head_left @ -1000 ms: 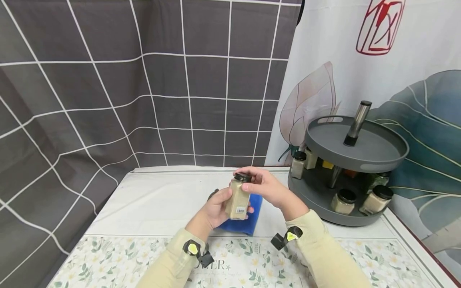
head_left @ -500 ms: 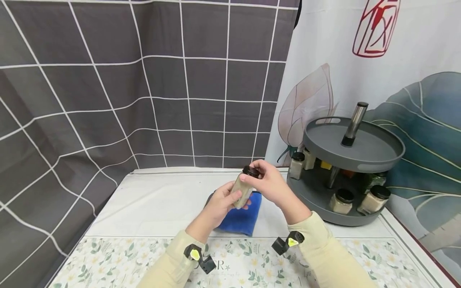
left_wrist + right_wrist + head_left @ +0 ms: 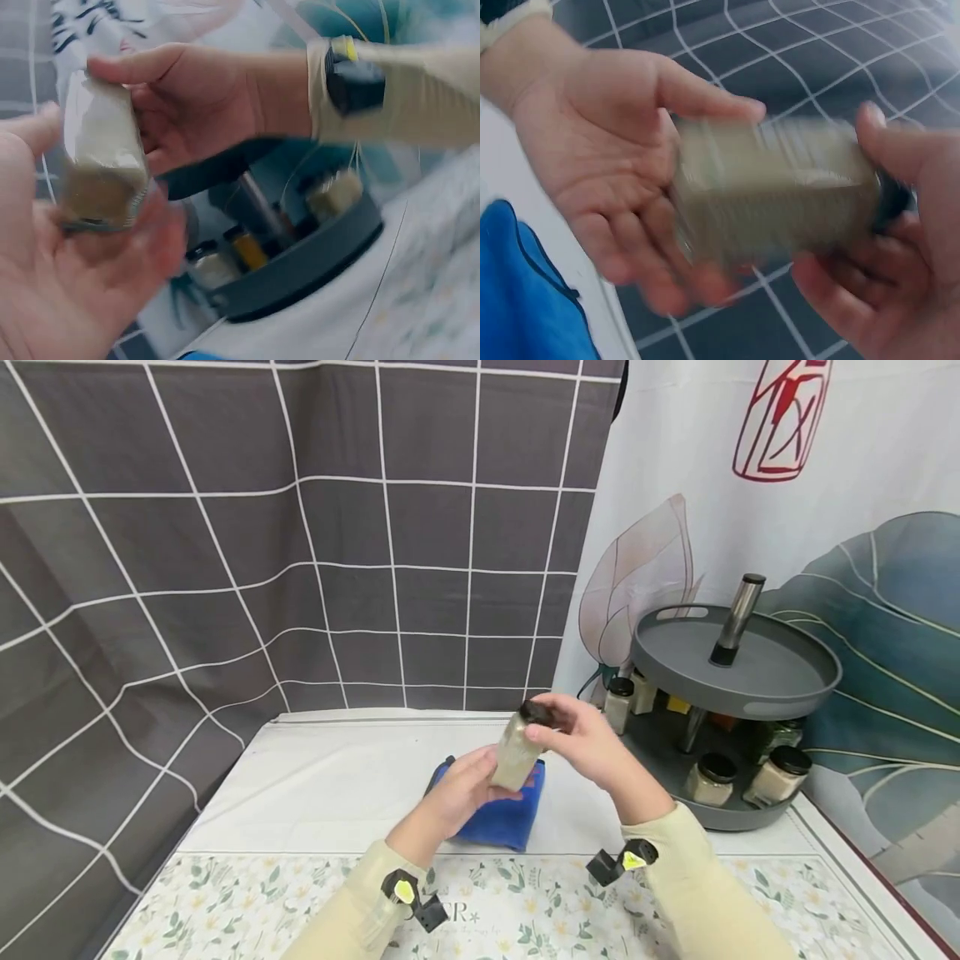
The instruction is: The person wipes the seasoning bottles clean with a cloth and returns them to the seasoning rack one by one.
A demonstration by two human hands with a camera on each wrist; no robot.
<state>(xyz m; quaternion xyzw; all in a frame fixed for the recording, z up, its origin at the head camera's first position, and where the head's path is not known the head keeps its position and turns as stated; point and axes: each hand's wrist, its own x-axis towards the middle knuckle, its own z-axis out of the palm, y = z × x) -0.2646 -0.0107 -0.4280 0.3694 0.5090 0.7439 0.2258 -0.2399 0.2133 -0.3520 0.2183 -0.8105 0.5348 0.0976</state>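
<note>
A glass spice jar (image 3: 514,760) of pale beige powder, with a black lid (image 3: 537,713), is held tilted in the air above a folded blue cloth (image 3: 495,823). My right hand (image 3: 588,750) grips it around the lid end. At the jar's base, my left hand (image 3: 459,800) lies with its palm turned up and its fingers extended. In the right wrist view the left thumb and fingers are beside the jar's lower end, loosely spread; blur hides whether they touch it. The jar's label is too blurred to read.
To the right stands a grey two-tier turntable (image 3: 750,697) with a metal post. Its lower tier bears several jars, among them two black-lidded jars (image 3: 712,778) at the front. A floral mat (image 3: 517,893) covers the table's near side; a dark grid curtain (image 3: 427,602) hangs behind.
The jar has gone from nearly upright to tilted, its lid leaning right. The right hand has shifted slightly right with it, and the left hand's grip has loosened, its fingers now extended.
</note>
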